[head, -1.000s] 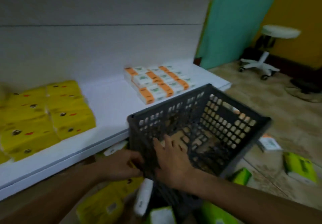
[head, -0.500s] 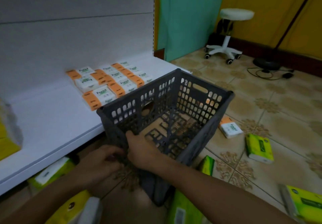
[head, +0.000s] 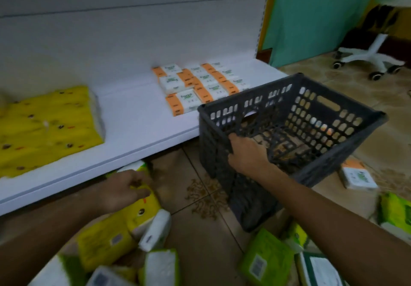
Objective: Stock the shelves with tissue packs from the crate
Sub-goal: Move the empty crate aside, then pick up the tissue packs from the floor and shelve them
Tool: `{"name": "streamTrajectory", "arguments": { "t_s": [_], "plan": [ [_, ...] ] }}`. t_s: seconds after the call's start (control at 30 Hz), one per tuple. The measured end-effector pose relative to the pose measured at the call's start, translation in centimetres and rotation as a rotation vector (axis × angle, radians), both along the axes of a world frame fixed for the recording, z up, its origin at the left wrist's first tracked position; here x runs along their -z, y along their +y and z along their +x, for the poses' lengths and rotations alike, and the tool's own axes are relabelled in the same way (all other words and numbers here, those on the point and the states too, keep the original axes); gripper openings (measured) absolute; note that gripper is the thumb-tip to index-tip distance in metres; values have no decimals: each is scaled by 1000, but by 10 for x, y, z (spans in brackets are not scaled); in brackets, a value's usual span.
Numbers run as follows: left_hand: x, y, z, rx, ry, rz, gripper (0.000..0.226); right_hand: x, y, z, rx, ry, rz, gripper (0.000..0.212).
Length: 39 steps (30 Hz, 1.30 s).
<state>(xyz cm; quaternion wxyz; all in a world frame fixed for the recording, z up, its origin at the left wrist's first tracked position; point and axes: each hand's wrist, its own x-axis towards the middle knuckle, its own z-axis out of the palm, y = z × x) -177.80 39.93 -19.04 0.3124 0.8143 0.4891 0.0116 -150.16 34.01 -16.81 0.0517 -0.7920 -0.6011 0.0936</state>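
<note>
Head cam, 1 view, some motion blur.

R side: right hand [head: 246, 155] grips near rim of dark grey perforated crate [head: 215, 163]; fingers [head: 235, 141] curled tight over the rim edge, hooked into the inside; forearm runs in from bottom right. Crate tilted, mouth toward cam; one low corner down by the tiled floor [head: 200, 199], touching or not, can't tell; tile pattern shows thru its grid base; its far-left corner overlaps the front edge of the white shelf [head: 138, 119].

L side: left hand [head: 126, 189] low, just below shelf lip, palm down on a yellow tissue pack [head: 144, 210] lying on the floor; fingers loosely bent, tips touching pack's top; too blurred to say if that's a real grip or just contact.

Shelf: block of yellow packs [head: 49, 128] at left, lying flat; cluster of orange-and-white packs [head: 200, 84] at back right, rows touching; the 2 groups well apart.

Floor: more packs strewn near cam; white-ended pack [head: 155, 230] just beside the yellow one; green packs [head: 264, 261] below the crate; an orange-and-white floor pack [head: 355, 175] right of crate; a further green pack at right edge [head: 395, 210].

Bkgd: teal panel [head: 322, 14] past shelf end; white castor stool [head: 373, 56] on the tiles beyond.
</note>
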Motion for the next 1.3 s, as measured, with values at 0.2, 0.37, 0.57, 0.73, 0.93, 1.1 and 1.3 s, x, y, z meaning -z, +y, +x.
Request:
{"name": "streamTrajectory", "arguments": {
  "t_s": [0.2,0.37,0.57,0.73,0.93,1.1,1.3],
  "plan": [
    [7,-17,-70,-47,210,33,45,20,8,-61,-441,-402,136,80],
    [38,-31,-117,-144,156,-4,75,60,11,-123,-610,-94,-139,32],
    [77,-37,-170,-268,230,-136,82,106,28,-170,-533,234,-244,8],
    [97,-33,-178,-195,218,-186,57,129,46,-198,-624,89,-369,60],
    [99,-23,-162,-146,146,-82,47,137,50,-212,-538,-143,-470,47],
    [107,-30,-139,-133,99,8,39,148,58,-198,-515,-29,-315,74],
    [114,-50,-105,-188,-78,-177,25,167,49,-162,-333,329,-565,93]
  ]
}}
